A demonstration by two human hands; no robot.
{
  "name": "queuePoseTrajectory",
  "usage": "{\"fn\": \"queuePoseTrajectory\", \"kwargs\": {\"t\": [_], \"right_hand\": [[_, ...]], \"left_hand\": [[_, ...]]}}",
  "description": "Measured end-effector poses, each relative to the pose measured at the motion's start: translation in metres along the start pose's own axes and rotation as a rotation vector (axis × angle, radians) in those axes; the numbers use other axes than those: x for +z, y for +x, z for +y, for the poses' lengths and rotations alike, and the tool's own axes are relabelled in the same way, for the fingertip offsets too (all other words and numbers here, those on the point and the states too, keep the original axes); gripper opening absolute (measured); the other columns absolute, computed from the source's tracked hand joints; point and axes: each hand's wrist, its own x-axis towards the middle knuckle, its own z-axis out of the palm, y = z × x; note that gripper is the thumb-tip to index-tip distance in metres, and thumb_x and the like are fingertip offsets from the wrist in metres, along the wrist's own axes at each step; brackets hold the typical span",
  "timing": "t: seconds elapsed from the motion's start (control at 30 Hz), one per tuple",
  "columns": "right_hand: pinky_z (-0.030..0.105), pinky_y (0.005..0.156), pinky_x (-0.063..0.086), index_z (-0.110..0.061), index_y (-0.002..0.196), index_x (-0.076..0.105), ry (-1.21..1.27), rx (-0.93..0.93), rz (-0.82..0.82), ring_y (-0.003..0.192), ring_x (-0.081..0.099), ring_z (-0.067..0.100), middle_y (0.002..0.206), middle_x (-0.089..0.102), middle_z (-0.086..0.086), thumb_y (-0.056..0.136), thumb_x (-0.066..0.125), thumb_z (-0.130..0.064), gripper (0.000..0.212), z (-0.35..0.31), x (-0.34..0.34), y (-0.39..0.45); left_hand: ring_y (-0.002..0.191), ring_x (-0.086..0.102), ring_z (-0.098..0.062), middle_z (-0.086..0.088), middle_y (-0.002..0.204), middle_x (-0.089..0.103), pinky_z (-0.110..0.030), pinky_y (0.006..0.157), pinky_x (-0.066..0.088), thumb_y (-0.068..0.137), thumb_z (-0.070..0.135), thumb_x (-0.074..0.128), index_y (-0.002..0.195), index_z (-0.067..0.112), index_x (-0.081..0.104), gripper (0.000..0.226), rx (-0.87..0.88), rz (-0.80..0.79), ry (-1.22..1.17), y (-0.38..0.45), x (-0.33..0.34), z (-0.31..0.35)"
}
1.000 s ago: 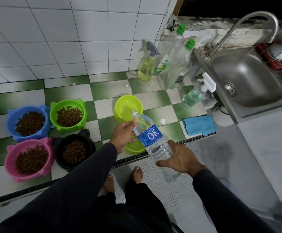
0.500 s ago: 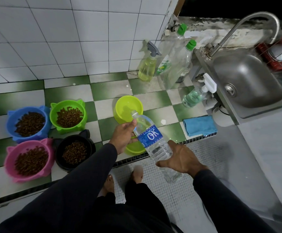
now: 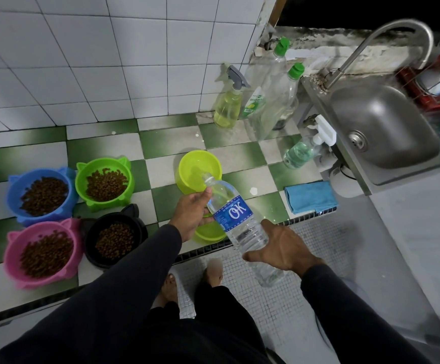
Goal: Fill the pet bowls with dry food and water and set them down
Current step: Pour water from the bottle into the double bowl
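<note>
I hold a clear water bottle (image 3: 237,214) with a blue label tilted, its open mouth over the far yellow-green bowl (image 3: 187,160) on the checkered ledge. My right hand (image 3: 279,248) grips its lower body; my left hand (image 3: 190,214) curls around its shoulder near the neck. A second yellow-green bowl (image 3: 211,233) sits partly hidden under my left hand. To the left, four cat-eared bowls hold brown kibble: blue (image 3: 14,185), green (image 3: 82,174), pink (image 3: 11,248) and black (image 3: 92,232).
A yellow spray bottle (image 3: 228,106), two green-capped bottles (image 3: 274,88) and a small green spray bottle (image 3: 300,153) stand by the wall. A folded blue cloth (image 3: 311,197) lies beside the steel sink (image 3: 384,127). My bare feet (image 3: 213,269) stand on the mosaic floor.
Almost nothing: both hands and the tilted bottle keep the same pose over the yellow-green bowl.
</note>
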Motion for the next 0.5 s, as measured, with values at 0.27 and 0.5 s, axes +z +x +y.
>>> {"fn": "queuePoseTrajectory", "kwargs": {"t": [0.27,0.5], "right_hand": [[0.037,0.078,0.059,-0.037,0.106,0.05,-0.008,-0.016,-0.009,0.079,0.065,0.005,0.092,0.069,-0.012,0.052,0.068,-0.087,0.075,0.0024,0.0002,0.0001],[0.037,0.079,0.058,-0.037,0.105,0.05,-0.006,-0.016,-0.013,0.079,0.065,0.005,0.092,0.068,-0.012,0.052,0.068,-0.086,0.074,0.0039,-0.0013,-0.0006]], "left_hand": [[0.108,0.073,-0.026,-0.005,0.121,0.075,-0.035,0.076,0.063,0.099,0.049,0.059,0.127,0.009,0.067,0.049,0.003,-0.019,-0.004,-0.0037,0.0019,0.0021],[0.11,0.072,-0.027,-0.005,0.122,0.075,-0.036,0.078,0.063,0.099,0.049,0.059,0.125,0.011,0.067,0.047,0.001,-0.011,0.004,-0.0038,0.0035,0.0021]]}}
